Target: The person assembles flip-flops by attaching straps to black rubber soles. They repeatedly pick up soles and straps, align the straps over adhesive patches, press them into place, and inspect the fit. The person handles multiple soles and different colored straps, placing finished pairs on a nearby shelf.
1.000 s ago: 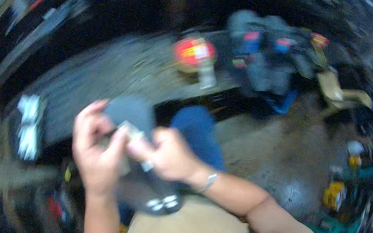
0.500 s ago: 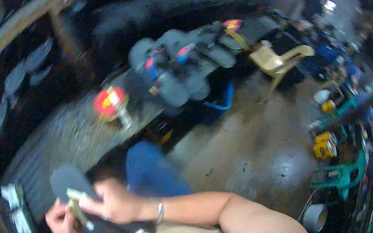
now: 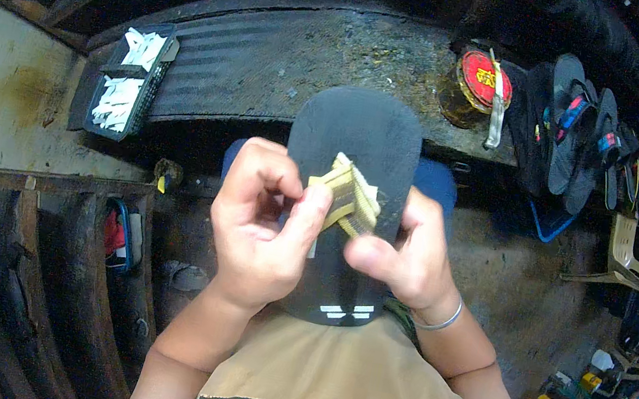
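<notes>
A dark grey flip-flop sole [image 3: 356, 125] lies across my lap, its rounded end pointing away from me. Over its middle is a folded pale yellow webbing strap [image 3: 358, 195] with whitish ends. My left hand [image 3: 269, 220] pinches the strap's left part between thumb and bent fingers. On the right, my right hand [image 3: 404, 253] has its thumb against the strap's lower end, and its other fingers are mostly hidden beside or behind the sole. Several small white pieces [image 3: 347, 312] sit on the sole's near end.
Ahead runs a worn dark bench [image 3: 276, 55]. It bears a black basket [image 3: 144, 96] with white strips, and a red-lidded can [image 3: 466, 97] with a knife [image 3: 496, 111] across it. Several flip-flops [image 3: 575, 133] stand at right, near a beige plastic chair [image 3: 629, 263]. Wooden slats [image 3: 27, 259] are at left.
The view has swung left, bringing the bench and basket in front. My hands and the strap now appear centred over the sole, and both hands still hold the strap.
</notes>
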The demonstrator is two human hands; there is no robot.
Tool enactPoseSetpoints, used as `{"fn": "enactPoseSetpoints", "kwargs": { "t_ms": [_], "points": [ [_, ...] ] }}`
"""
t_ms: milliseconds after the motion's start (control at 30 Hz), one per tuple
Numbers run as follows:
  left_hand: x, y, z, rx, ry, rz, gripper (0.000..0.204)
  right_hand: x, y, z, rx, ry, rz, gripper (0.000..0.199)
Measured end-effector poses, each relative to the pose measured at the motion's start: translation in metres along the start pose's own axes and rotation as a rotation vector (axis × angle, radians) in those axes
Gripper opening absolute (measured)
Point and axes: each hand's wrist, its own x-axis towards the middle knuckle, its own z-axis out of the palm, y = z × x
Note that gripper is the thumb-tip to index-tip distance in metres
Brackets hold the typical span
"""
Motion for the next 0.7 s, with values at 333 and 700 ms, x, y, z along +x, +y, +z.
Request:
{"fn": "enactPoseSetpoints", "kwargs": {
  "t_ms": [333, 700],
  "points": [
    [-0.014, -0.014, -0.019, -0.028, -0.180, -0.138, 0.060, 0.006, 0.005, 0.009, 0.044, 0.046, 0.217, 0.022],
    [0.026, 0.025, -0.035, 0.777, -0.192, 0.280, 0.024, 0.004, 0.012, 0.027, -0.031, 0.079, 0.189, 0.021]
  ]
}}
